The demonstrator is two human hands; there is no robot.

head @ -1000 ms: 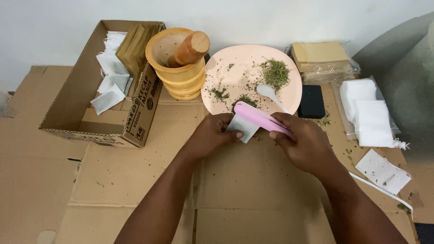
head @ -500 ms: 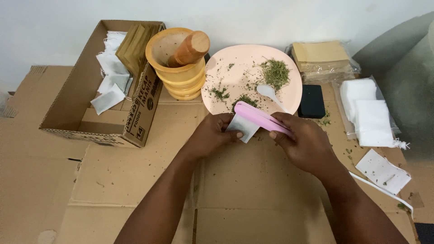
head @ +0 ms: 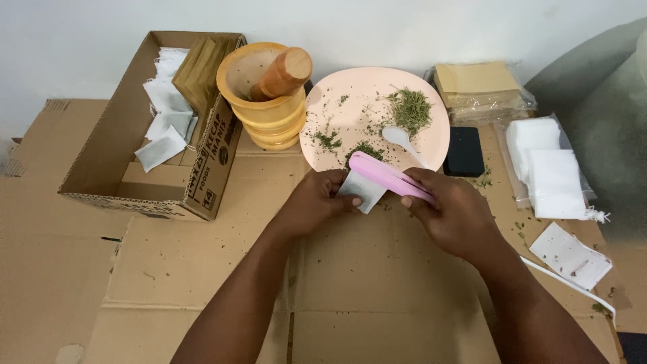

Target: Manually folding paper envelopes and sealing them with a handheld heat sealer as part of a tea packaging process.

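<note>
- The work surface is flattened brown cardboard [head: 202, 269] laid against a white wall [head: 377, 27].
- The left hand [head: 313, 202] pinches a small white sachet [head: 362, 189] with thumb and fingers closed on its left edge.
- The right hand [head: 450, 212] is wrapped around a pink handheld sealer [head: 389, 176]; its far end is clamped over the top of the sachet.
- Both hands are near the centre, the sachet just at 6 o'clock from the pink plate [head: 350, 101].
- On the plate lie dried green herbs [head: 411, 108] and a small white spoon [head: 399, 138].
- At 9 o'clock from the plate stands a yellow mortar [head: 269, 114] with a wooden pestle [head: 283, 73] inside.
- At 10 o'clock from the hands, an open cardboard box [head: 121, 168] holds white sachets [head: 165, 125].
- At 3 o'clock from the plate is a black block [head: 465, 152], then a bag of white sachets [head: 549, 165].
</note>
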